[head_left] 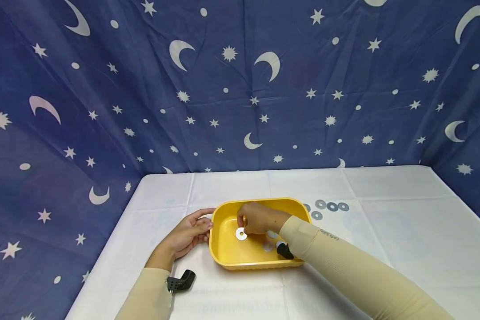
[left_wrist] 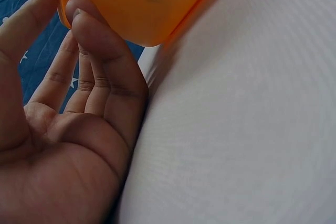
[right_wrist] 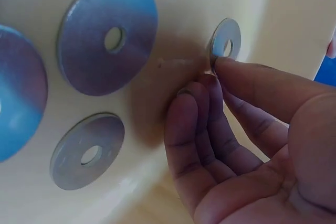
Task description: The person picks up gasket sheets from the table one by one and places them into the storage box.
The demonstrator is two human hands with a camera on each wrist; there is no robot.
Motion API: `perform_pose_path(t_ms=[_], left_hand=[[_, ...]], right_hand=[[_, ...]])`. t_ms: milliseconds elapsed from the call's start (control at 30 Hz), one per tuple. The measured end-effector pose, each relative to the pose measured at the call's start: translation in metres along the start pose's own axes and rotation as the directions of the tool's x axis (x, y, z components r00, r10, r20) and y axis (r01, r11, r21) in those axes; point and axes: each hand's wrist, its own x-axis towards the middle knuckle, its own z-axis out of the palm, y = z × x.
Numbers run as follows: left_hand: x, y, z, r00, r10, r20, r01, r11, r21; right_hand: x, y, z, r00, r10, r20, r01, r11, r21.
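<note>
**As your left hand (head_left: 190, 234) braces, your right hand (head_left: 260, 218) pinches**

Although both hands are at work, they play unequal parts. Nearest you, cream fabric sleeves (head_left: 144, 295) cover your forearms, with a black wrist mount (head_left: 182, 282) beside the left one. Your left hand, its fingers loosely bent and wrapped round nothing, touches the outside of the left end of the yellow, rounded-rectangular plastic tray (head_left: 256, 266). Light pressure here should suffice; squeeze harder and the tray may skid on the white cloth-covered table (head_left: 364, 231).

Your right hand reaches over the tray, fingers curled in, thumb and forefinger together at the edge of a silvery, flat, round metal washer (head_left: 238, 236). This washer is inside the tray, toward its left end; whether it has left the floor, you cannot tell from these views. For a secure hold, set the tips on opposite faces near the rim, and tip the disc rather than drag it, since thin metal on smooth plastic is likely to slide. Tuck the spare fingers away from the three loose grey metal washers (right_wrist: 84, 51) lying apart from your grip, and hold your wrist above the tray's near wall.

Beyond the tray's right end, five more grey washers (head_left: 329, 207) lie on the cloth, one partly hidden by the rim. Farthest off hangs a blue curtain printed with white moons and stars (head_left: 220, 111).
</note>
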Motion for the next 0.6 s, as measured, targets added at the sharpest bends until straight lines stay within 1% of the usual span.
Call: perform_pose_path(t_ms=[133, 300, 433, 533, 600], left_hand=[[0.000, 0.000, -0.001, 1.000, 0.001, 0.006, -0.001, 1.000, -0.002], [0.000, 0.000, 0.000, 1.000, -0.005, -0.004, 0.005, 1.000, -0.004], [0.000, 0.000, 0.000, 1.000, -0.003, -0.005, 0.003, 1.000, -0.005], [0.001, 0.000, 0.000, 1.000, -0.002, -0.004, 0.002, 1.000, -0.001], [0.001, 0.000, 0.000, 1.000, -0.003, -0.003, 0.003, 1.000, 0.001]], right_hand=[[-0.001, -0.001, 0.000, 1.000, 0.006, -0.009, -0.006, 1.000, 0.008], [-0.002, -0.002, -0.007, 1.000, -0.002, 0.011, 0.002, 1.000, 0.015], [-0.009, -0.004, -0.025, 1.000, -0.023, 0.004, 0.023, 1.000, 0.011], [-0.020, -0.004, -0.041, 0.999, -0.045, -0.004, 0.045, 0.999, 0.008], [-0.029, -0.003, -0.050, 0.999, -0.043, -0.015, 0.043, 0.999, 0.012]])
